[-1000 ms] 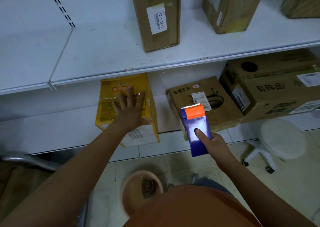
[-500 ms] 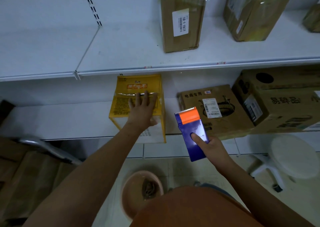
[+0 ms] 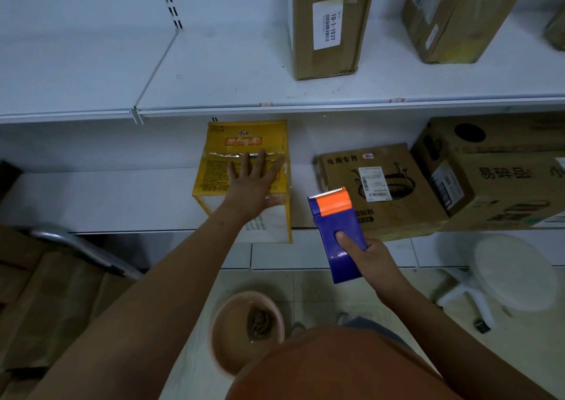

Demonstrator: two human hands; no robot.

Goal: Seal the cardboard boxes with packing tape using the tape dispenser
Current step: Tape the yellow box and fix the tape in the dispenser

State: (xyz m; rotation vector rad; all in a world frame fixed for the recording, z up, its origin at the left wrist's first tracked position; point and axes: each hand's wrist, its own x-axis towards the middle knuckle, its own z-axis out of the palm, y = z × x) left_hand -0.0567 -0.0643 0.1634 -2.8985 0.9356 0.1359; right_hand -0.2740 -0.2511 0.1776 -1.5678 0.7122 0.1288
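A yellow cardboard box (image 3: 220, 155) stands on the lower white shelf (image 3: 101, 197), with a strip of clear tape across its top face. My left hand (image 3: 252, 185) lies flat on that box, fingers straight and spread. My right hand (image 3: 371, 257) grips a blue tape dispenser (image 3: 339, 234) with an orange top and a toothed blade, held in the air to the right of the yellow box and apart from it. A brown box (image 3: 394, 197) with a white label sits just behind the dispenser on the same shelf.
A larger brown box (image 3: 501, 179) stands at the right of the lower shelf. Two taped brown boxes (image 3: 327, 23) (image 3: 452, 17) stand on the upper shelf. On the floor are a pink basin (image 3: 244, 329) and a white round stool (image 3: 516, 271). Flattened cardboard (image 3: 46, 301) lies at left.
The view has shifted, so the shelf and boxes sit further right in frame. My left hand stays flat on the yellow box. The dispenser stays in my right hand, tilted slightly more.
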